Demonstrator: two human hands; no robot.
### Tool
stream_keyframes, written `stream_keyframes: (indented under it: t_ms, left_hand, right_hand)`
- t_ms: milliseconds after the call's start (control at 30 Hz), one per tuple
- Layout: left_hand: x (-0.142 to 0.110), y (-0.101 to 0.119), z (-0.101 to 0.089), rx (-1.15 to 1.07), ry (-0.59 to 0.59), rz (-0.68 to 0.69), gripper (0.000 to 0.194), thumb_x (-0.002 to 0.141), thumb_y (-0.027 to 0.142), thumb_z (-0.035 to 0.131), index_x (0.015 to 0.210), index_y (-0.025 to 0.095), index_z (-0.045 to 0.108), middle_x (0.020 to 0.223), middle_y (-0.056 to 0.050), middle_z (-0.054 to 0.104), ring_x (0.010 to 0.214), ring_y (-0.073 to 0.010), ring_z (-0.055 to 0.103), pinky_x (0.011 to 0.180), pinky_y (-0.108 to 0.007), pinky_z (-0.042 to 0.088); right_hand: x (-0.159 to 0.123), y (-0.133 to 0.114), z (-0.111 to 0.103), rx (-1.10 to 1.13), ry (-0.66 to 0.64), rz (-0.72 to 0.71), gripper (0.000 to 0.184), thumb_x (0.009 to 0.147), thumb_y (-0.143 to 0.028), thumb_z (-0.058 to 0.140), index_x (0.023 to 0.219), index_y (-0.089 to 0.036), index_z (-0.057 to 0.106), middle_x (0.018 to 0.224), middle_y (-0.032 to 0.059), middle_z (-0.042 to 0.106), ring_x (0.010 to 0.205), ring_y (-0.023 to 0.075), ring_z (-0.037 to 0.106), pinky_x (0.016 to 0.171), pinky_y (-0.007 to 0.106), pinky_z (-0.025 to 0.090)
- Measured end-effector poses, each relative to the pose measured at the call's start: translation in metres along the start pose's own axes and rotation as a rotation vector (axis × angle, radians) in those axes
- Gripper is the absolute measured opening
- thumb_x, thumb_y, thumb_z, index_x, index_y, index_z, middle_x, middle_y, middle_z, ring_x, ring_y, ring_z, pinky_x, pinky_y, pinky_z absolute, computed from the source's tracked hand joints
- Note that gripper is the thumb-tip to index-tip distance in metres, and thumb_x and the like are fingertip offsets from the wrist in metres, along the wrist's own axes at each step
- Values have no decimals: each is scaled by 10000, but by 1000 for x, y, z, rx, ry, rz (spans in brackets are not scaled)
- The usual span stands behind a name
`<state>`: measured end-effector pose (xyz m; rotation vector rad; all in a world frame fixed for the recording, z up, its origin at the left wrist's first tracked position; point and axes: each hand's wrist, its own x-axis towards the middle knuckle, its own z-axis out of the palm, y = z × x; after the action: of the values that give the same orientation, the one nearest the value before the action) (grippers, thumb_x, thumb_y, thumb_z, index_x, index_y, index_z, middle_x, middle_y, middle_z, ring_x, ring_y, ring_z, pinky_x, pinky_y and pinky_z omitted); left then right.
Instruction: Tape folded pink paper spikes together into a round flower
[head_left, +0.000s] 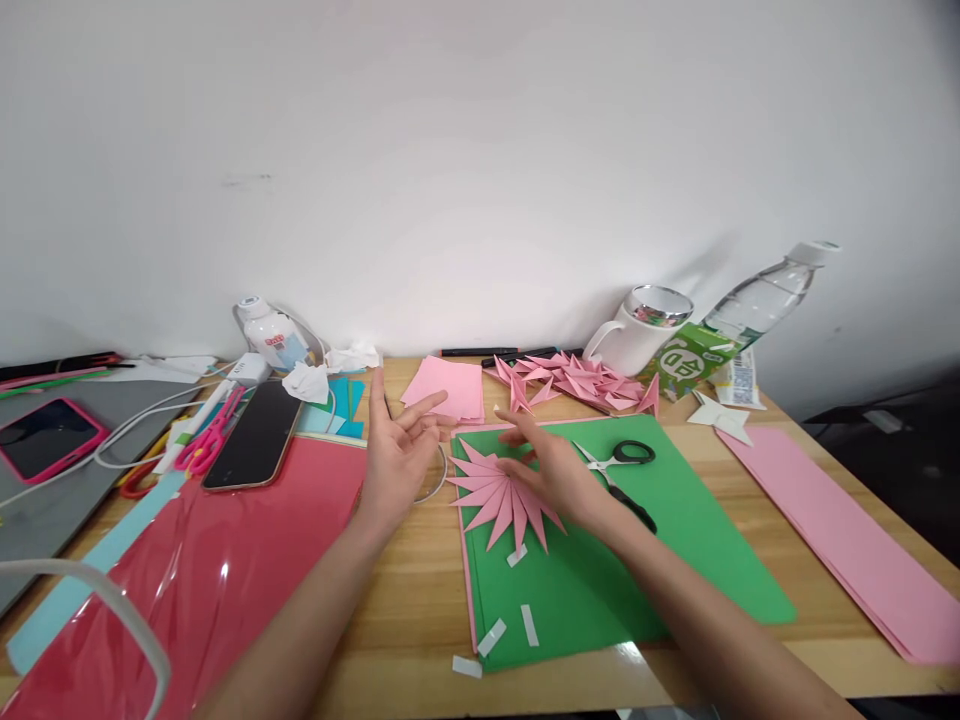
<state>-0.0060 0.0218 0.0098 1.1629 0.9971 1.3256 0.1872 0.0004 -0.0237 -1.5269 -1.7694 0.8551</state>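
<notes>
One pink fan (496,490) by right hand (561,472)

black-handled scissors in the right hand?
No, the scissors lie on the green paper, while the right hand has its fingers over the pink paper fan.

The bare, slender left forearm (304,610) slants toward one o'clock; the bare left hand (396,460) has one digit upright toward twelve, the others loosely bent toward two. The bare right forearm (697,610) points toward ten, the bare right hand (559,470) arched, fingers apart from thumb.
</notes>
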Motion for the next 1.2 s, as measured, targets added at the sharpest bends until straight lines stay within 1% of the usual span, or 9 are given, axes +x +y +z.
stream_keyframes:
  t_ms: [100,233,367,567,667,767,867,1000,1200]
  left_hand:
    - [-2,-3,2,48,-22,1,960,764,148,617,1468,275,-23,1154,-126,645,806,-138,670,753,-301,525]
    - [-2,-4,2,82,-15,5,948,770,143,608,1466,283,-20,1130,-106,644,824,-138,665,775,-310,526]
    - [-1,-3,2,113,-18,-43,984,754,165,652,1471,235,-18,1096,-106,655,871,-138,659,863,-316,499]
    - [-2,-6,6,-24,-46,-223,1217,665,256,784,1466,217,-131,1208,-163,617,1052,-178,623,929,-317,467]
    - [-6,-6,8,-83,-72,-315,1226,656,257,799,1471,241,-117,1151,-137,653,949,-166,655,857,-310,497]
    - [-9,-4,9,-76,-68,-421,1204,637,222,811,1486,218,-42,901,-55,709,718,-127,654,715,-272,519]
    - [-11,-4,8,-41,-33,-496,1184,586,201,841,1490,184,76,702,20,660,607,-100,618,639,-231,506]
    - [-11,-5,6,46,7,-474,1224,504,230,882,1484,203,150,765,-2,676,632,-124,634,564,-212,493]
    - [-12,-2,6,53,-15,-465,1255,487,238,888,1488,173,133,716,-8,691,600,-141,636,537,-226,498]
  right_hand:
    - [2,2,8,-105,-74,27,597,788,-180,603,1345,-254,400,974,52,662,775,190,612,717,357,499]
    - [2,-5,10,-46,-137,35,668,759,-130,610,1369,-263,374,821,5,638,732,168,598,694,318,490]
    - [1,-7,2,153,-141,82,692,724,-194,667,1355,-230,384,780,-19,590,727,153,593,712,326,504]
    - [2,-6,-14,494,-103,249,837,662,-271,751,1379,-189,327,827,-8,587,658,128,597,631,306,520]
    - [2,-12,-19,660,-17,275,899,619,-327,794,1373,-183,327,843,9,613,719,156,620,671,335,531]
    - [1,-19,-16,753,72,239,979,577,-360,821,1390,-198,298,828,-5,610,729,163,624,703,361,535]
    - [-1,-24,-6,722,108,151,1025,557,-362,835,1403,-226,271,848,-8,613,730,154,616,747,371,527]
    - [-6,-29,7,660,128,62,948,611,-379,809,1385,-244,279,871,3,600,729,149,605,731,349,525]
    - [-10,-30,9,673,96,9,866,674,-378,772,1374,-291,270,934,11,572,706,129,601,673,310,535]
